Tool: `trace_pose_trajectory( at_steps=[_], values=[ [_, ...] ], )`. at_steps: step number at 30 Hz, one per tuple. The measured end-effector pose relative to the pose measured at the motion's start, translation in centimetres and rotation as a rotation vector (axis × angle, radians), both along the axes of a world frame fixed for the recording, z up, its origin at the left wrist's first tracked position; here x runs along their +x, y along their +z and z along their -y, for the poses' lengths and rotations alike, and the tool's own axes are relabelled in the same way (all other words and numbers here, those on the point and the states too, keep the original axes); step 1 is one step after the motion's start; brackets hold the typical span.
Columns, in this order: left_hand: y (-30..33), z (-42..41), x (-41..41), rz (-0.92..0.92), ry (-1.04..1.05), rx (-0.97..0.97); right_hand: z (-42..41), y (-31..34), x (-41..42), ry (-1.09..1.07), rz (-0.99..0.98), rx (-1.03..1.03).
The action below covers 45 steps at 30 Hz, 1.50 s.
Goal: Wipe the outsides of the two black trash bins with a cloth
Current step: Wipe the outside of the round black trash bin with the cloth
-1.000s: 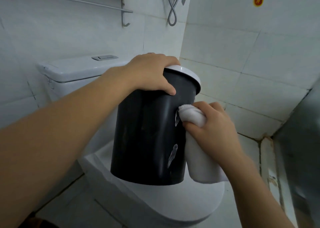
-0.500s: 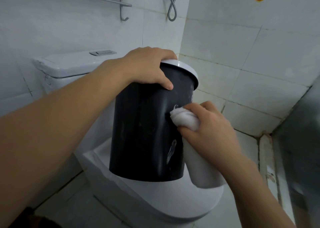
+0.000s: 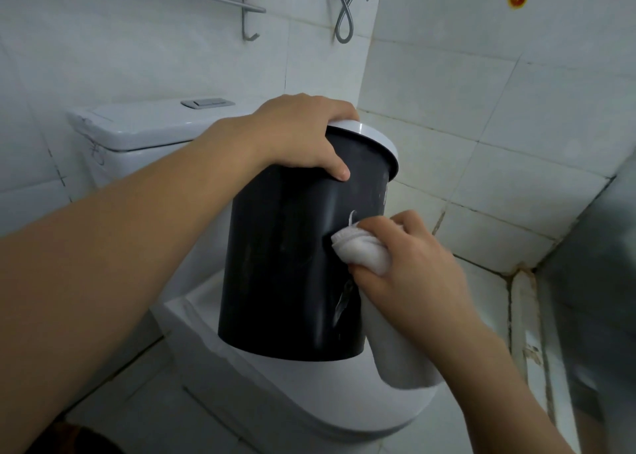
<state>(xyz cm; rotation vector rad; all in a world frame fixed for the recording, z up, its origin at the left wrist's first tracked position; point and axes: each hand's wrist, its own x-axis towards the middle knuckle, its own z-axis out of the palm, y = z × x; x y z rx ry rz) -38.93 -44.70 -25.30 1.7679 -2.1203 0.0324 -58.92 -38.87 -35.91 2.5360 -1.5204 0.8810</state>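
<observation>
A black trash bin (image 3: 285,264) with a white rim stands tilted on the closed toilet lid (image 3: 309,395). My left hand (image 3: 296,136) grips the bin's top edge, thumb down on the black wall. My right hand (image 3: 409,264) holds a bunched white cloth (image 3: 361,252) and presses it against the bin's right side at mid height. The rest of the cloth hangs down below my wrist. Pale smears show on the bin wall under the cloth. Only one bin is in view.
The white toilet cistern (image 3: 144,126) stands behind the bin against the tiled wall. A metal towel rail with a hook (image 3: 249,16) and a shower hose (image 3: 344,16) hang above. A grey panel (image 3: 599,281) closes in the right side.
My right hand has slid the cloth down the bin's right side and a little toward the front. My left hand keeps its grip on the rim.
</observation>
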Motion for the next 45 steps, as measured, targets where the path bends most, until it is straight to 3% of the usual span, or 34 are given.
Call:
trace_pose_trajectory(
  at_steps=[5, 15, 21, 29, 39, 45],
  values=[
    [0.0, 0.1, -0.6, 0.023, -0.011, -0.010, 1.1, 2.0, 1.2, -0.043, 0.029, -0.038],
    [0.2, -0.2, -0.3, 0.031, -0.004, -0.003, -1.3, -0.9, -0.4, -0.005, -0.064, 0.000],
    [0.1, -0.3, -0.9, 0.050, -0.016, -0.019, 0.7, 1.5, 0.7, -0.075, 0.023, -0.056],
    [0.2, -0.4, 0.0, 0.029, 0.008, 0.002, -1.2, -0.6, -0.5, 0.001, -0.070, 0.055],
    [0.1, -0.4, -0.4, 0.027, -0.011, -0.016, 1.4, 2.2, 0.5, -0.076, 0.045, 0.031],
    [0.1, 0.0, -0.7, 0.019, -0.023, -0.004, -1.0, 0.2, 0.9, -0.066, -0.077, -0.077]
  ],
)
